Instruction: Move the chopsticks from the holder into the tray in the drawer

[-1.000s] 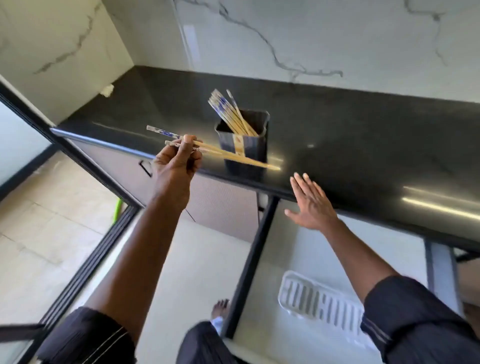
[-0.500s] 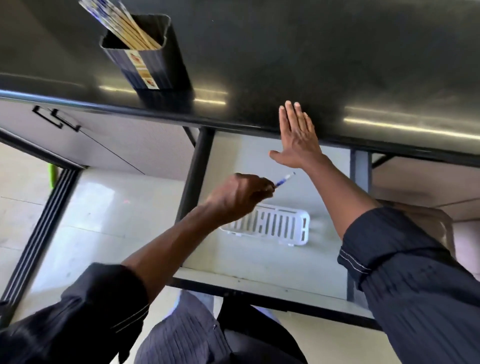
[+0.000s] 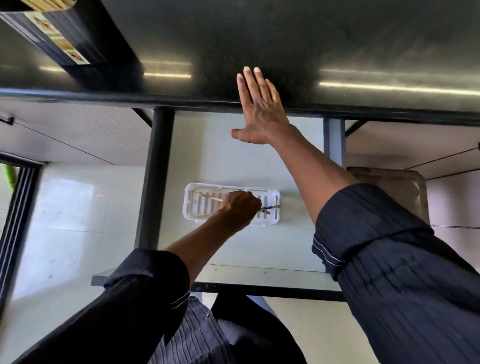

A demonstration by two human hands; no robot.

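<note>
Left fingers (image 3: 253, 202) round two chopsticks (image 3: 211, 198), one tray (image 3: 186, 205)

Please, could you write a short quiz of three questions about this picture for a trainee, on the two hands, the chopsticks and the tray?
1. True or false: the left hand grips chopsticks at the white tray in the open drawer.
2. Where does the right hand rest? A: flat on the edge of the black countertop. B: on the tray. C: on the floor.
3. Fill in: the other chopsticks stand in the black ___ on the countertop.
Key: 1 true; 2 A; 3 holder.
</note>
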